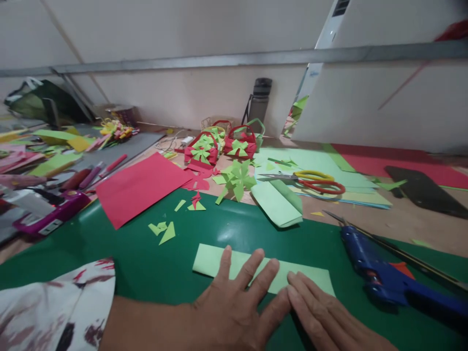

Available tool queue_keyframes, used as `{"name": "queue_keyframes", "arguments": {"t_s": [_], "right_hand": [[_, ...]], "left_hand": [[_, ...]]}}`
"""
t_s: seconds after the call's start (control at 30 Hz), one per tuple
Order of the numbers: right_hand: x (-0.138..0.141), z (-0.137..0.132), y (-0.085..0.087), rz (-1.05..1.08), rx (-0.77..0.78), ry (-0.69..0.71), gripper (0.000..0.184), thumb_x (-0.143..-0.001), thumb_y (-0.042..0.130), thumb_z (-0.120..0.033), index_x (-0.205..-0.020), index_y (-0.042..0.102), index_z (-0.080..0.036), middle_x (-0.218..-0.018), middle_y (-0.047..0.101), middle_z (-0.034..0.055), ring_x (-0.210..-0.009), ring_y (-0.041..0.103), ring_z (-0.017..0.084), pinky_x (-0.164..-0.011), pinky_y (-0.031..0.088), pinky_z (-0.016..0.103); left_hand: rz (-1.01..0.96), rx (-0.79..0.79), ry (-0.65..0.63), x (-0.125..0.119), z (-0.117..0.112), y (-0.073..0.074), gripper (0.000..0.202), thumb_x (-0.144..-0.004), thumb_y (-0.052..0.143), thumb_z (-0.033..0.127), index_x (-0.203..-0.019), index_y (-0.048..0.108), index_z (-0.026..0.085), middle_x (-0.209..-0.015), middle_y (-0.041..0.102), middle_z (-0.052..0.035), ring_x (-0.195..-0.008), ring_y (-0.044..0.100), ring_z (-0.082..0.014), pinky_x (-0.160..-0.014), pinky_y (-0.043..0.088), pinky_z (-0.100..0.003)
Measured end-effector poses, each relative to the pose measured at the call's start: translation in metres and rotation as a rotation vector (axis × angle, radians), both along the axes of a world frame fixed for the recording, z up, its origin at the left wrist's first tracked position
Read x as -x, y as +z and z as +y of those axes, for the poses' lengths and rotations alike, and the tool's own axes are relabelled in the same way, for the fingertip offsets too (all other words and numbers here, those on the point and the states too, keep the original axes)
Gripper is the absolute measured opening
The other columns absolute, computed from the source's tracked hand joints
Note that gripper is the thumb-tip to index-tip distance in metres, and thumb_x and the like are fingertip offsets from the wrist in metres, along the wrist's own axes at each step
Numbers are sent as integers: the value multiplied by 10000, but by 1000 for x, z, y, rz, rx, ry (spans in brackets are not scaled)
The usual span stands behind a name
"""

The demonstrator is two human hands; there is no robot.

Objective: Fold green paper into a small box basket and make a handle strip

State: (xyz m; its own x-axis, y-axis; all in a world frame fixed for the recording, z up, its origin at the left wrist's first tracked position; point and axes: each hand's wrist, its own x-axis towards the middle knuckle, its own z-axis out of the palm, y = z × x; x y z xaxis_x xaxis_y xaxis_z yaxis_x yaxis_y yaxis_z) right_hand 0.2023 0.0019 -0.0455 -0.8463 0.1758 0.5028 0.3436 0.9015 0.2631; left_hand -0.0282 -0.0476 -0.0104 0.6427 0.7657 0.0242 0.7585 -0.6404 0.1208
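A long folded strip of pale green paper lies across the green mat in front of me. My left hand rests flat on its middle, fingers spread. Beside it, my right hand presses the strip's near edge toward the right end, fingers stretched out and close together. The thumb of the left hand touches the right fingertips. Part of the strip is hidden under both hands. Beyond it lies another folded pale green paper.
Scissors lie on stacked paper sheets at the back. A blue glue gun sits at right, near a dark phone. Red paper, green scraps, small paper baskets and a bottle stand or lie around.
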Motion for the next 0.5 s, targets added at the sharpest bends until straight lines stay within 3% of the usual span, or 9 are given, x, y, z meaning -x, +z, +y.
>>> {"name": "queue_keyframes", "arguments": {"t_s": [0.07, 0.17, 0.27, 0.37, 0.5], "right_hand": [[0, 1, 4, -35, -35, 10, 595, -908, 293, -523, -1235, 531, -87, -1220, 599, 161, -1136, 543, 302, -759, 553, 367], [1, 0, 19, -109, -12, 22, 558, -897, 357, -512, -1212, 551, -94, -1198, 614, 162, -1119, 561, 288, -761, 558, 344], [4, -4, 33, -155, 38, -7, 552, -885, 406, -500, -1206, 551, -75, -1224, 593, 182, -1132, 553, 295, -786, 554, 348], [6, -11, 41, -161, 102, -43, 555, -874, 454, -481, -1242, 524, -72, -1243, 581, 179, -1167, 524, 296, -848, 530, 365], [9, -20, 47, -160, 200, -110, 537, -863, 511, -423, -1281, 499, -87, -1271, 562, 170, -1210, 485, 285, -939, 476, 382]], "left_hand": [[11, 66, 30, 8, -2, 10, 531, -960, 256, 453, -1428, 240, 201, -1500, 191, -148, -1353, 194, -397, -934, 292, -717], [58, 166, 77, 23, -8, 28, 765, -872, 324, 640, -1441, 213, 141, -1495, 175, -165, -1367, 137, -391, -1006, 247, -667], [95, 151, 115, 37, -17, 38, 863, -833, 275, 707, -1436, 224, 91, -1488, 148, -177, -1371, 130, -378, -1040, 234, -616], [120, 69, 174, 56, -31, 33, 822, -864, 284, 669, -1445, 191, 95, -1494, 143, -149, -1380, 159, -325, -1076, 228, -536], [144, -113, 215, 92, -47, 12, 878, -842, 375, 665, -1468, 64, 135, -1491, 188, -130, -1370, 224, -294, -1103, 160, -471]]}}
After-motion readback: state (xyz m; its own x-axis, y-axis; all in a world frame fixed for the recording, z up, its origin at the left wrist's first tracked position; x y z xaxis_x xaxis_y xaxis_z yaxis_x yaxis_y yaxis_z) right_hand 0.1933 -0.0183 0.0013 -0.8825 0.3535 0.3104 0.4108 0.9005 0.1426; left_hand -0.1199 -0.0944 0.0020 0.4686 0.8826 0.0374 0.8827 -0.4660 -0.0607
